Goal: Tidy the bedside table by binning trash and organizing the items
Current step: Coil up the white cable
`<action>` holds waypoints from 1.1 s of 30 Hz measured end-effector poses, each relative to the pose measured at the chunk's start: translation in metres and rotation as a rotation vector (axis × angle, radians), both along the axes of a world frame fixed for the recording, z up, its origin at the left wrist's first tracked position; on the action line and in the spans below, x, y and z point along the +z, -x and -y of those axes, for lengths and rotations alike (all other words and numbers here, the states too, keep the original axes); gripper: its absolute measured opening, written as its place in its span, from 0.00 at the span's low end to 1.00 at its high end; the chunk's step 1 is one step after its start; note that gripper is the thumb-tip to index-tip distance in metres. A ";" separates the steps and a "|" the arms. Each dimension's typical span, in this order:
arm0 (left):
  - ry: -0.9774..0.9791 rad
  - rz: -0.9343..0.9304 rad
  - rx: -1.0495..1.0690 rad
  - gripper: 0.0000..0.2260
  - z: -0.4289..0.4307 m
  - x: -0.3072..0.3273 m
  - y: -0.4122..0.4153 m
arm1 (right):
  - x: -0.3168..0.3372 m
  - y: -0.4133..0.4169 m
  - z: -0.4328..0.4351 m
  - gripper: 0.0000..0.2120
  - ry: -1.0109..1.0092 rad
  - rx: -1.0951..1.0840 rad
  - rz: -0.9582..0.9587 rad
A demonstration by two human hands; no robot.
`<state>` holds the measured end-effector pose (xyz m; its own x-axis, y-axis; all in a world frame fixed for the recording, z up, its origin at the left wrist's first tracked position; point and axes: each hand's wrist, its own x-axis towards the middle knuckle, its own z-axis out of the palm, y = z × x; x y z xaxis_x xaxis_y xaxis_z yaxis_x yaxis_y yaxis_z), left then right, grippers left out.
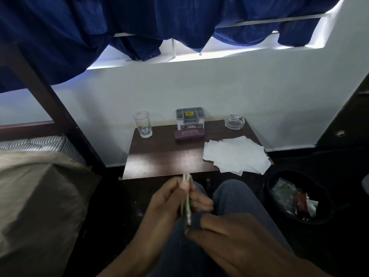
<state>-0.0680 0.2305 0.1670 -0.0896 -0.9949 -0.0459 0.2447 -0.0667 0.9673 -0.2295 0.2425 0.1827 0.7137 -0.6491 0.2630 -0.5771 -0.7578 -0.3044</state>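
1. Before the dark wooden bedside table (165, 154), the left hand (171, 200) grips a thin pale object (187, 208), blurred and edge-on; the right hand (229, 242) pinches its lower end.
2. Loose white papers (235, 154) overhang the table's right edge.

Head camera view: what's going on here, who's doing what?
A seated person holds a thin pale stack edge-on above their lap. The left hand pinches it near the top; the right hand meets its lower end, grip unclear. On the bedside table stand a glass, an organizer box, a glasses case and an ashtray, with loose white papers at the right edge. The bin on the floor already holds trash.
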 end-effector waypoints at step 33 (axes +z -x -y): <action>-0.436 -0.299 -0.278 0.21 0.001 0.011 0.001 | -0.009 0.008 0.020 0.15 -0.814 -0.303 0.765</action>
